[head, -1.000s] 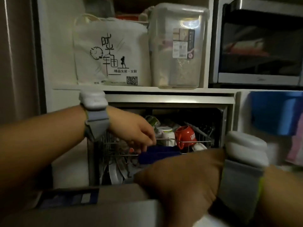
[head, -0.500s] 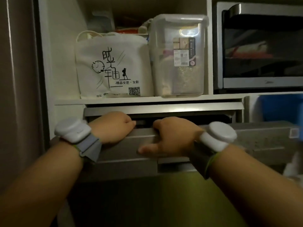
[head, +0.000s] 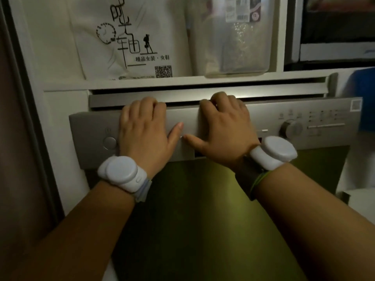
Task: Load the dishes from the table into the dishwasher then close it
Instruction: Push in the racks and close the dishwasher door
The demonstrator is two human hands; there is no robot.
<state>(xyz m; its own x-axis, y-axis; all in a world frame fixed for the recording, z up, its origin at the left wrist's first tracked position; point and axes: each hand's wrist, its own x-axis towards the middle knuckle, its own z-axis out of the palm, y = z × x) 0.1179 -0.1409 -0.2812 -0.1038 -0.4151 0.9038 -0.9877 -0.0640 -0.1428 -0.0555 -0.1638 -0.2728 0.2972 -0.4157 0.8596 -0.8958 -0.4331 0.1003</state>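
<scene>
Pressing evenly with left hand point(head: 142, 130) and right hand point(head: 225, 128), fingers curled over the top edge of the dishwasher door point(head: 203, 209), nearly upright, narrow gap remaining; advise firm push until latched.

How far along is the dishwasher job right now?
Nearly finished. The dishwasher door is swung up, so loading looks over. Left hand and right hand grip its top edge. A dark gap shows above the control panel, so the final push remains.
</scene>
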